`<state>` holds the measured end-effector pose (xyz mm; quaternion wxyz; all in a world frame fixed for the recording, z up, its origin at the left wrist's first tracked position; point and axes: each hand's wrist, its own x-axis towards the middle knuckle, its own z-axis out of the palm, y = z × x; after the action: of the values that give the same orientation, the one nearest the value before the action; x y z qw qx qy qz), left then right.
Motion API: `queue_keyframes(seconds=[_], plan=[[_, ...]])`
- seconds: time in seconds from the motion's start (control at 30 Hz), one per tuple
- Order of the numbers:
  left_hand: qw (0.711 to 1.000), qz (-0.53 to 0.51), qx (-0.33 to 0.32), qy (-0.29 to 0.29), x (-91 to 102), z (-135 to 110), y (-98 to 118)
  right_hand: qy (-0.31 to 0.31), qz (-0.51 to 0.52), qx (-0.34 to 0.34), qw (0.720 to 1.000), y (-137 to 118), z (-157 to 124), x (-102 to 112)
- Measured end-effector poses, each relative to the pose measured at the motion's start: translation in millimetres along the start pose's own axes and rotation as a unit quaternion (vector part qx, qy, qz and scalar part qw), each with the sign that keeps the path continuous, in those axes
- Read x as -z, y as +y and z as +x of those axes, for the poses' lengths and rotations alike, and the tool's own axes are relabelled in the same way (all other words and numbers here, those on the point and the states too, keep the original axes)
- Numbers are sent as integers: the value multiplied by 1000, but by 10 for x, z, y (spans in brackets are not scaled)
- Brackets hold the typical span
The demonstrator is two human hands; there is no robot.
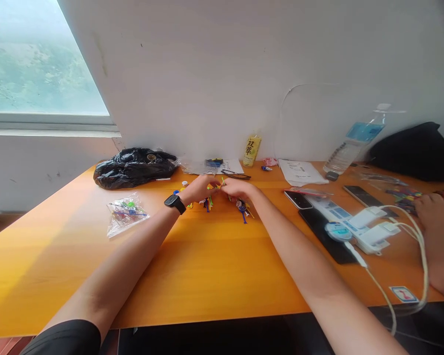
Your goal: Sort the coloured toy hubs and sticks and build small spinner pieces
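My left hand (203,187), with a black watch (175,203) on its wrist, and my right hand (237,188) meet over the middle of the table. Their fingers are drawn together, nearly touching. A thin yellow-green plastic stick (223,182) shows at my right fingertips. Whatever my left fingers pinch is too small to make out. Under and around the hands lie small coloured plastic pieces (207,204), partly hidden by them. More pieces, blue and yellow (243,211), lie below my right hand. A clear plastic bag (128,213) of similar pieces rests to the left.
A black plastic bag (133,167) sits at the back left. Along the wall stand a yellow drink bottle (252,151) and a tilted water bottle (355,140). Phones and a power strip (355,228) with cables lie right, near another person's hand (434,217).
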<state>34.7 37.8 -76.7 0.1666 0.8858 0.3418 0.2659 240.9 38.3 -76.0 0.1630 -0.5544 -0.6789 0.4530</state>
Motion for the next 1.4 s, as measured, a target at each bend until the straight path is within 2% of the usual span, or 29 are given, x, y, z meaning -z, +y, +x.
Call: queue_keyframes(seconds=[0.13,0.27,0.4,0.47,0.53,0.63,0.77,0.97,1.23,1.4], plan=[[998,50,25,-15,-69,-5,-30,18,-117,-47,992,8,-1,91],[996,83,42,-20,3,-27,-33,29,-159,-56,985,-21,17,66],[993,112,39,14,249,-54,-75,52,-189,-42,980,-62,12,51],[989,131,71,20,415,-84,-164,75,-207,-21,975,-96,-13,86],[981,148,127,-9,570,-130,-297,86,-220,-2,972,-134,-54,148],[974,140,170,-49,739,-218,-502,83,-232,6,969,-181,-132,276],[969,121,202,-77,867,-307,-651,57,-242,2,969,-209,-252,452],[960,104,228,-124,991,-358,-659,-22,-246,-15,969,-261,-438,600],[950,49,265,-160,968,-346,-586,-130,-279,-71,949,-317,-517,607],[942,35,282,-180,956,-357,-616,-138,-265,-116,947,-271,-475,573]])
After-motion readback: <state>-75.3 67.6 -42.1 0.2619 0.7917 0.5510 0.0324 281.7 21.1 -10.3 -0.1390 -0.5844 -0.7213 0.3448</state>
